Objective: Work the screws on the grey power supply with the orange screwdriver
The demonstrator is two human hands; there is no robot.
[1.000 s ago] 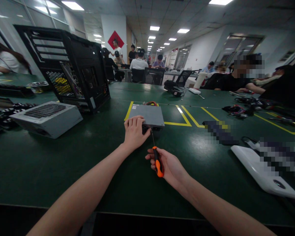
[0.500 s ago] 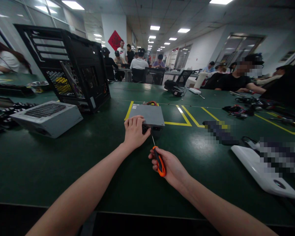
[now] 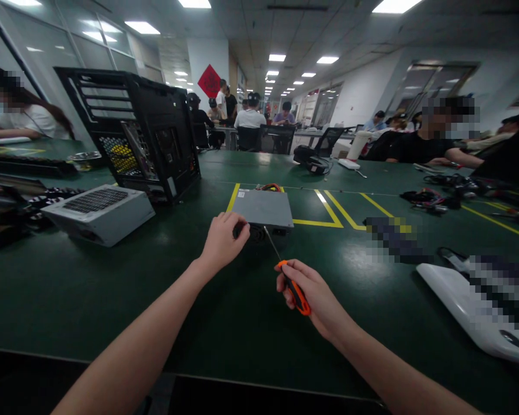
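A grey metal computer power supply (image 3: 266, 207) lies in front of me, its fan and socket side towards me and coloured wires at its back. My left hand (image 3: 225, 237) is at its near left corner, fingers curled over the edge and thumb in front, gripping the corner. My right hand (image 3: 307, 288) is closed round the orange and black handle of a screwdriver (image 3: 296, 293). The thin shaft points up and left, its tip at the power supply's near face. Whether the tip sits in a screw is too small to tell.
A second power supply (image 3: 112, 216) and an open black computer case (image 3: 142, 132) stand on the left of the green table (image 3: 225, 334). To the right lie a white device (image 3: 467, 305) and tangled cables (image 3: 432, 199). A person in black (image 3: 424, 144) sits at the right.
My left hand has slid left from the top and front of the power supply to its corner. The screwdriver handle has swung right, leaning the shaft more. The view has shifted slightly.
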